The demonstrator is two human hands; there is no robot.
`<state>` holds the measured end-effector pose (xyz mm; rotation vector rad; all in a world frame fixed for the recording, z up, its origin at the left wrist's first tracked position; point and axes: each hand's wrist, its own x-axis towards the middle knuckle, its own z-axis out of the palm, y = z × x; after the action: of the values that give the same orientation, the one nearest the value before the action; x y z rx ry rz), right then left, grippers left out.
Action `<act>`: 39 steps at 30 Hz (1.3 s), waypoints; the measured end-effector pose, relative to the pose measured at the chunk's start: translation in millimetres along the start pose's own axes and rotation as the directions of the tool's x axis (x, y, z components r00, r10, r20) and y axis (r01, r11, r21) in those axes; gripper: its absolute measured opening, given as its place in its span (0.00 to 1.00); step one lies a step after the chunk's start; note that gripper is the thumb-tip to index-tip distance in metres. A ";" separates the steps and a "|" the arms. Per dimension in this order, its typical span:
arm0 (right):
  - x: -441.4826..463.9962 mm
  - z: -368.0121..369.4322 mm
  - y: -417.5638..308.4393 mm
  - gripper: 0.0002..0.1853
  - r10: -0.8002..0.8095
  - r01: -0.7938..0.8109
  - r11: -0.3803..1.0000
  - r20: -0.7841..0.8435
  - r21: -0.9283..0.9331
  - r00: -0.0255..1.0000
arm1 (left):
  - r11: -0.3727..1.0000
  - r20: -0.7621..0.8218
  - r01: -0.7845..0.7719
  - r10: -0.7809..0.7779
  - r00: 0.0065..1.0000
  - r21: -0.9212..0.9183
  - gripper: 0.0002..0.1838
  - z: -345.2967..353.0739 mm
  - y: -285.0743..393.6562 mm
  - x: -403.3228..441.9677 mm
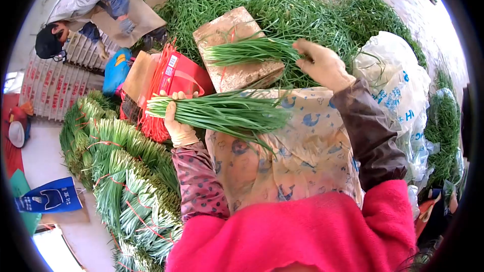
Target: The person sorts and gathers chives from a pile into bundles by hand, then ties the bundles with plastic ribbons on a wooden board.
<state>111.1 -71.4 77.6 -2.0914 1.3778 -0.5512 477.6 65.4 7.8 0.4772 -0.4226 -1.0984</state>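
Seen from above, a person in a bright pink top sits or stands over a cloth apron (302, 171) printed with blue shapes. The left hand (179, 123) has its fingers wrapped around a bunch of long green stalks (227, 113), close to the pale ends; the leaves reach out to the right above the apron. A second bunch (242, 53) lies across a worn, speckled block (227, 27) just beyond, pale ends to the left. The right hand (322, 63) is at that bunch's leafy tips, fingers partly curled; whether they pinch any leaves, one cannot tell. A thin red strand (223, 74) shows on both sides of the bunch on the block, apparently running under it.

Left of the block are a red bag (196, 73) and a sheaf of red strands (153, 128). Tied bundles (116, 161) are piled at the lower left, loose greens (217, 0) are heaped behind, and a crumpled plastic bag (390, 65) lies to the right. Another person (83, 0) bends at the upper left.

The held bunch, supported near one end only, could sag or shed stalks if that grasp loosened. The bunch on the block looks loose, so a tug at its tips could skew it or drag leaves out.
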 end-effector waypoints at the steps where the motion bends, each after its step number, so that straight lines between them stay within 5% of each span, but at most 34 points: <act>1: -6.2 10.7 -4.4 0.19 -0.096 0.093 0.992 0.029 0.091 0.995 | 1.000 0.001 -0.015 0.015 1.000 -0.010 0.23 -2.6 0.4 -2.4; 6: -47.4 51.9 -59.1 0.08 -0.325 0.326 0.912 -0.048 0.249 0.945 | 0.998 0.006 -0.021 0.021 1.000 -0.059 0.25 -4.9 0.1 -11.7; 8: -52.0 60.8 -77.1 0.12 -0.336 0.316 0.889 0.002 0.331 0.942 | 0.998 -0.015 -0.002 0.001 1.000 -0.063 0.25 -6.1 -1.5 -16.4; 10: -54.8 61.2 -101.9 0.19 -0.281 0.277 0.959 0.260 0.051 0.924 | 0.999 -0.026 -0.007 0.006 1.000 -0.036 0.25 -1.3 -5.5 -20.6; 13: -47.2 87.7 -117.4 0.23 -0.169 0.225 0.969 0.384 -0.105 0.908 | 0.997 -0.019 0.031 -0.032 0.999 -0.067 0.26 11.7 -14.8 -26.7; 14: -44.5 101.7 -114.5 0.19 -0.201 0.215 0.977 0.361 -0.001 0.911 | 1.000 0.008 0.004 -0.004 1.000 -0.010 0.26 22.1 -20.2 -28.4; 16: -45.1 115.9 -102.9 0.12 -0.272 0.261 0.880 -0.029 0.397 0.962 | 1.000 -0.020 0.022 -0.023 1.000 -0.011 0.27 20.3 -22.6 -29.0; 18: -32.2 89.0 -98.3 0.09 0.082 -0.127 0.691 0.097 0.712 0.992 | 0.995 0.062 0.044 -0.039 0.997 -0.084 0.27 16.5 -20.6 -29.6; 20: -13.6 57.6 -79.6 0.07 0.197 -0.081 0.575 -0.041 0.814 0.980 | 0.987 0.114 0.027 -0.008 0.993 -0.158 0.24 4.3 -14.9 -33.3; 22: -6.3 42.1 -65.2 0.08 0.294 -0.106 0.394 -0.016 0.913 0.956 | 0.975 0.254 0.014 0.044 0.966 -0.222 0.26 -3.6 -9.3 -37.7; 24: -18.6 46.3 -49.5 0.15 0.006 0.014 0.715 -0.027 0.699 1.000 | 0.957 0.309 0.008 0.086 0.947 -0.291 0.26 -11.2 -5.6 -38.8; 26: -48.8 59.5 -52.2 0.20 -0.028 -0.034 0.961 0.218 0.273 0.976 | 0.962 0.308 -0.023 0.110 0.945 -0.273 0.26 -17.6 -1.2 -38.8; 28: -81.6 86.5 -39.5 0.25 -0.164 0.136 0.986 0.525 0.092 0.835 | 0.960 0.385 -0.056 0.163 0.908 -0.275 0.27 -22.4 5.0 -38.3; 30: -98.8 86.2 -35.7 0.23 -0.057 0.174 0.983 0.795 -0.062 0.604 | 0.965 0.393 -0.066 0.166 0.905 -0.254 0.27 -27.7 12.0 -42.0; 32: -105.5 98.5 3.3 0.22 0.041 0.119 0.983 0.804 -0.138 0.594 | 0.966 0.412 -0.062 0.164 0.897 -0.250 0.26 -31.9 19.4 -48.6; 36: -83.4 62.7 31.6 0.17 0.288 -0.012 0.871 0.492 -0.491 0.821 | 0.962 0.403 -0.097 0.197 0.894 -0.255 0.26 -35.7 23.4 -54.0; 39: -70.8 35.7 -9.0 0.21 0.126 -0.051 0.960 0.264 -0.275 0.956 | 0.969 0.427 -0.082 0.177 0.887 -0.231 0.28 -35.0 22.4 -49.7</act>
<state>112.0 5.0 54.6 -2.1982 1.4309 -0.0270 493.6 124.6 -12.9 0.0031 -0.7233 -1.1039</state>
